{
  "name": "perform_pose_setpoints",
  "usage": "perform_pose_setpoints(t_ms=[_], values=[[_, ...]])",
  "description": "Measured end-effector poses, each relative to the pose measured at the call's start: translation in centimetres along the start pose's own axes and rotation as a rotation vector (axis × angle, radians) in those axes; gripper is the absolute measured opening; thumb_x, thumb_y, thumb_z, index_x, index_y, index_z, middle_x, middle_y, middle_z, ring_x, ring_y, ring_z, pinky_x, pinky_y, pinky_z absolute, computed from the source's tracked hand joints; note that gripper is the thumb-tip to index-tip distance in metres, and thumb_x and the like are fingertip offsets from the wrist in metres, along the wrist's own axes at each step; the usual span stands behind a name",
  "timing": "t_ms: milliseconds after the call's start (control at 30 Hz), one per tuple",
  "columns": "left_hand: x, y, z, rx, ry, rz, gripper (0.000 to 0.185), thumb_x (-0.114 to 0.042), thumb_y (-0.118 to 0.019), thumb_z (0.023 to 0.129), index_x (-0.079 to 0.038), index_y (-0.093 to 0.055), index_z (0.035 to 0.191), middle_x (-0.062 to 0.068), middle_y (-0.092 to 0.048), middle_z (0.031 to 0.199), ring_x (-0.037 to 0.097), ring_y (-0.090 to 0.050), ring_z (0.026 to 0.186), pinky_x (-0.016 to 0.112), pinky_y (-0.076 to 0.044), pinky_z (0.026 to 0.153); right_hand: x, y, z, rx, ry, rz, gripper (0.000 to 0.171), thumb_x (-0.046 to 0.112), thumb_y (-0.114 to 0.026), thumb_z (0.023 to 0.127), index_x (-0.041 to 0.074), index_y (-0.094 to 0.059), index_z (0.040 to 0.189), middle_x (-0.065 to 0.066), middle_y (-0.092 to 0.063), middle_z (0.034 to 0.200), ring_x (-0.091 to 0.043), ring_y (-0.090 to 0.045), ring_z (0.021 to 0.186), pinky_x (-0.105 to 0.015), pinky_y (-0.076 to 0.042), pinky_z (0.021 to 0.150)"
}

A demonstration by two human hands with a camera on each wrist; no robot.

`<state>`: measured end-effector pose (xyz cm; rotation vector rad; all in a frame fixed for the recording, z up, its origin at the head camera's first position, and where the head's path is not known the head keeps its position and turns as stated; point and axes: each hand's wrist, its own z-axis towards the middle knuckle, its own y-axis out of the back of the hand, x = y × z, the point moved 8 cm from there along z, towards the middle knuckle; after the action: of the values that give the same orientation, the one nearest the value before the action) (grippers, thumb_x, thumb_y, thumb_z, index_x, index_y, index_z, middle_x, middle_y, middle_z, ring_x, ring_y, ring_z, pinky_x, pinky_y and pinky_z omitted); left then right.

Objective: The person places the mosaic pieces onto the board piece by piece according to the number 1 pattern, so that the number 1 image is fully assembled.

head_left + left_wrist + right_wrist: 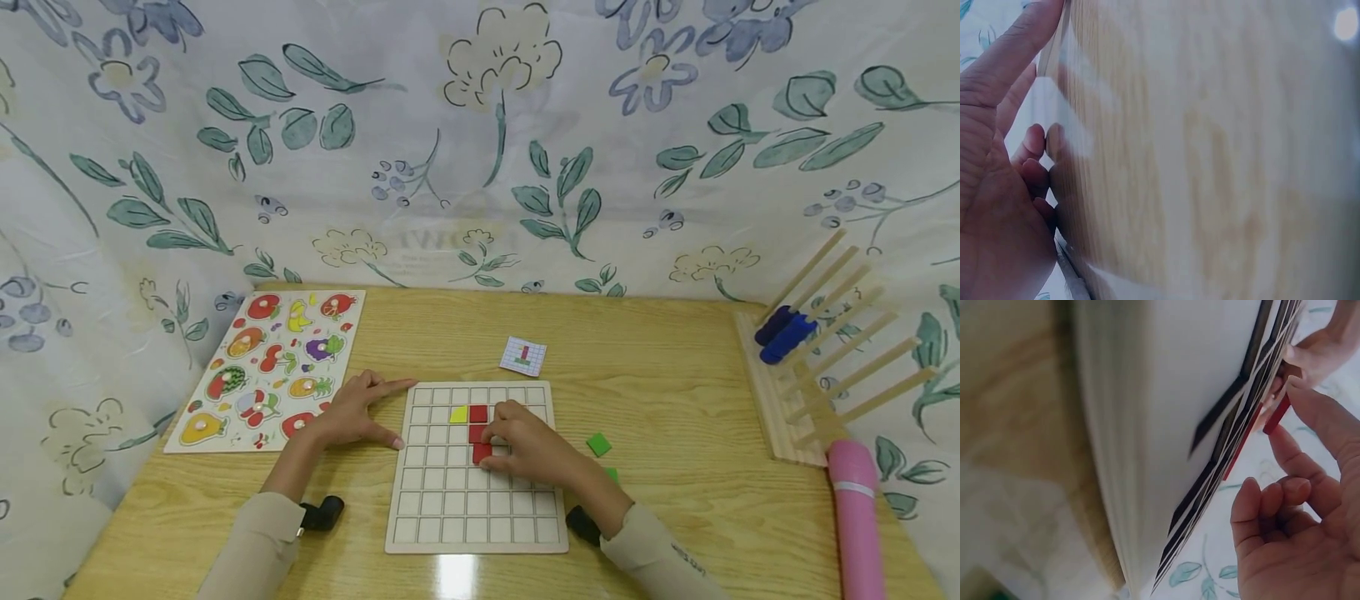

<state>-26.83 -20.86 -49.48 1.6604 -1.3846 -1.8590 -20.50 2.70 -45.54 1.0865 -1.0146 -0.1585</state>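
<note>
Grid board (450, 508) w/ yellow tile (458, 414), 3 red tiles. Right hand (525, 446) pinches lowest red tile (481, 452); left hand (352, 412) flat, fingers straight, at board's left edge.

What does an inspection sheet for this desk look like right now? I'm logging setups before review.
Surface: wooden table, glossy, glare at the near edge.
Job's things: grid board holding a yellow tile and red tiles; pattern card behind it; green tile loose beside it.
Clutter: fruit puzzle, wooden rack with blue pieces, pink cylinder.
Grippers: left hand rests at the board's left edge; right hand pinches a red tile.
Cables: nothing seen.
Surroundings: floral cloth backdrop.
</note>
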Motion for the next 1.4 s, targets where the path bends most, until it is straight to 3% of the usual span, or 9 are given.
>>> perform_pose_setpoints(t_ms=[367,600,800,1400], values=[[0.2,0.1,-0.1,-0.010,-0.007,-0.005,0.095,-0.049,-0.091,0.063,-0.028,-0.051,0.146,0.005,-0.035,0.097,0.020,-0.030,0.087,0.038,-0.027,0.076,0.0,-0.6,0.3,-0.002,0.022,-0.089,0.026,0.024,-0.081,0.083,0.004,-0.074,0.099,0.004,-0.039,0.087,-0.011,-0.039,0.088,-0.021,-0.039,0.076],[0.3,0.2,0.0,-0.011,-0.001,-0.007,0.094,-0.048,-0.091,0.063,-0.028,-0.051,0.147,0.005,-0.035,0.097,0.020,-0.030,0.088,0.038,-0.026,0.076,0.6,-0.5,0.6,-0.043,0.068,-0.120,0.023,0.020,-0.083,0.080,0.004,-0.073,0.092,0.003,-0.042,0.087,-0.013,-0.043,0.090,-0.023,-0.044,0.078],[0.3,0.1,0.0,-0.008,0.000,-0.012,0.094,-0.047,-0.091,0.064,-0.028,-0.051,0.147,0.005,-0.035,0.098,0.020,-0.030,0.089,0.038,-0.027,0.076,0.7,-0.5,0.5,-0.046,0.058,-0.143,0.026,0.027,-0.084,0.080,0.006,-0.074,0.093,0.005,-0.040,0.087,-0.011,-0.040,0.088,-0.021,-0.041,0.077],[0.2,-0.1,0.0,-0.008,-0.007,-0.020,0.095,-0.047,-0.091,0.062,-0.027,-0.052,0.146,0.006,-0.035,0.097,0.020,-0.030,0.088,0.037,-0.026,0.075,-2.5,3.9,-3.9,-0.218,-0.129,0.109,0.035,0.029,-0.083,0.081,0.004,-0.072,0.104,-0.008,-0.051,0.089,-0.012,-0.041,0.082,-0.023,-0.039,0.070]])
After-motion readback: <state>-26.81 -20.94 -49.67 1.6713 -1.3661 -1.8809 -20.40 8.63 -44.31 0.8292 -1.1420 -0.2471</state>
